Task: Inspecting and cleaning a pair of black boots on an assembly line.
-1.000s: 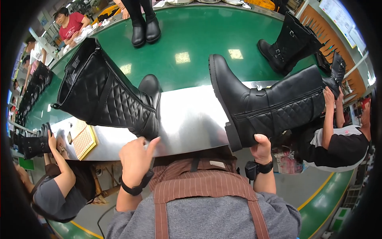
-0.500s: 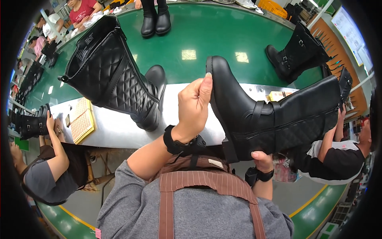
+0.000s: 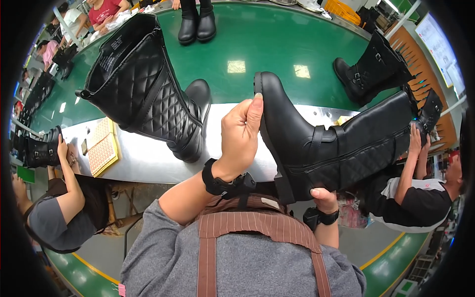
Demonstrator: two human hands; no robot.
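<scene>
I hold a tall black boot with buckle straps on its side, toe pointing up and shaft stretching to the right. My left hand grips its toe and sole edge from the left. My right hand holds it from below, near the heel. A quilted black tall boot stands on the silver table to the left of my left hand, untouched.
A green conveyor belt runs beyond the table, carrying a pair of black boots and a buckled boot. A yellow-edged notebook lies on the table's left. Other people sit at the left and right.
My left hand rose from the table edge to the boot's toe and now grips it. The boot has been lifted closer and its toe tilted up.
</scene>
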